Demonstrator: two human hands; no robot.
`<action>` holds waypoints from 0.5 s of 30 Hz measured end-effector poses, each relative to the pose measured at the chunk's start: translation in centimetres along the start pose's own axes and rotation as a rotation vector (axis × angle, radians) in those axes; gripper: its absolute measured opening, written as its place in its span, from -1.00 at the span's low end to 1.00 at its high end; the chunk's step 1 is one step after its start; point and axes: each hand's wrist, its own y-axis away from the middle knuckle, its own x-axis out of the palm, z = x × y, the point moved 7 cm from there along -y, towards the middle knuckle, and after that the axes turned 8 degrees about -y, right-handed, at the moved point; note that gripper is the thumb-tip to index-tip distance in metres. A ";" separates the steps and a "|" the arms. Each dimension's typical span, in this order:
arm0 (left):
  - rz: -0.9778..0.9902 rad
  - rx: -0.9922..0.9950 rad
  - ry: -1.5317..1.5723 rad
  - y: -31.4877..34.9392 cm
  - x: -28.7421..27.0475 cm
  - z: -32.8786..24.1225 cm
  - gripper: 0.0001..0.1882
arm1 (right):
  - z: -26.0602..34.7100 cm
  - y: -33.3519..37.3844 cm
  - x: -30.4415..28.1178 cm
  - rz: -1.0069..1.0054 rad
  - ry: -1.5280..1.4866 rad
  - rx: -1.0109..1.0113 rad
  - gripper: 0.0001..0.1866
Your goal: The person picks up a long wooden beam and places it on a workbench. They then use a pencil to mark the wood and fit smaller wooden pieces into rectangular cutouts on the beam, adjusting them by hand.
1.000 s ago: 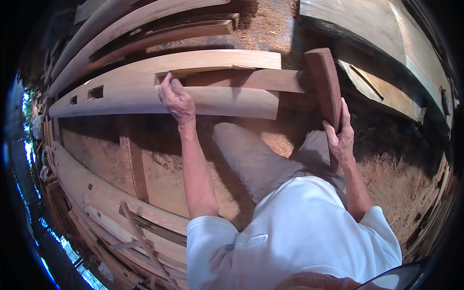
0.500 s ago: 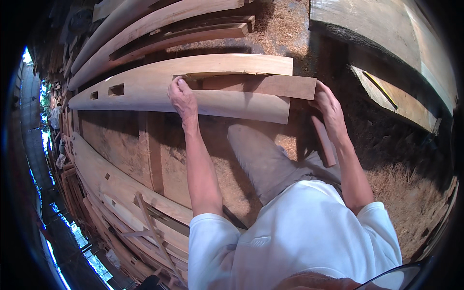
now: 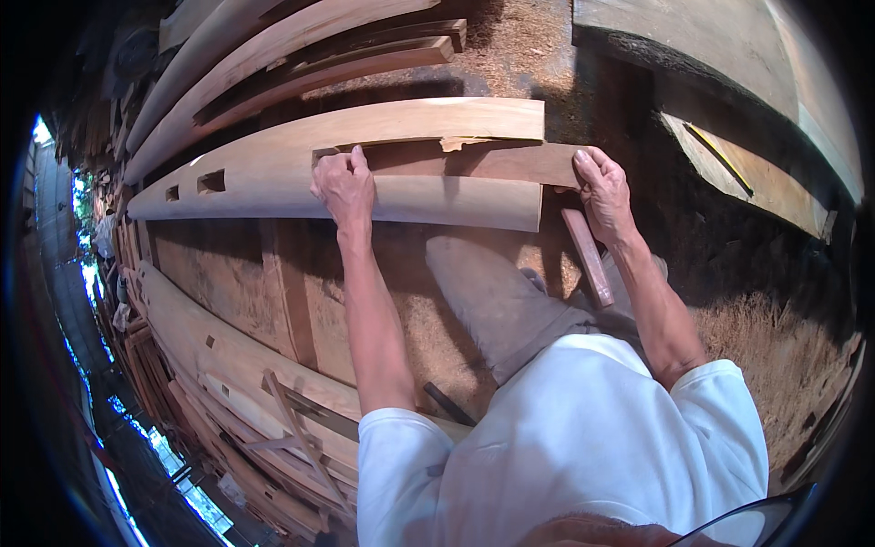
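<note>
A long, rounded timber point(image 3: 437, 202) lies across in front of me, with a slot running in from its right end and two rectangular holes toward its left tip. In the slot sits a flat reddish-brown board point(image 3: 492, 164), its right end sticking out beyond the timber. My right hand point(image 3: 603, 190) grips that protruding end, thumb on top. Curled at the slot's inner end, my left hand point(image 3: 346, 190) closes over the board's left end; its fingertips are partly hidden. A pale splinter or shaving point(image 3: 463, 143) sticks out at the slot's upper edge.
More shaped timbers point(image 3: 310, 36) lie at the far left, others point(image 3: 246, 337) at the near left. A narrow wooden strip point(image 3: 588, 258) is by my right forearm. At right stand a large slab point(image 3: 693, 46) and a wood piece with a yellow-edged strip point(image 3: 720, 159). Shavings cover the ground.
The board has shifted slightly left. My left hand has turned from fingertips at the slot to a curled grip, and my right hand has closed round the board's end. The pale splinter now stands out.
</note>
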 end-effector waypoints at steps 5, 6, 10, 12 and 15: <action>-0.117 0.447 0.599 1.6 -5.4 -9.3 -0.64 | -0.3 -0.5 -0.8 -0.004 0.038 0.019 -0.70; -0.072 0.514 0.614 1.9 -5.6 -11.2 -0.63 | -0.4 -0.3 -0.8 0.002 0.032 0.030 -0.70; 0.239 0.742 0.666 1.5 -3.9 -12.9 -0.69 | -0.1 -0.4 -0.1 0.052 0.023 0.048 -0.70; 0.063 0.902 0.577 2.0 -5.7 -14.6 -0.75 | -0.3 -0.5 -0.6 0.029 0.041 0.034 -0.71; -0.004 0.953 0.510 2.1 -6.4 -15.3 -0.78 | -0.3 -0.6 -0.5 0.043 0.032 0.021 -0.72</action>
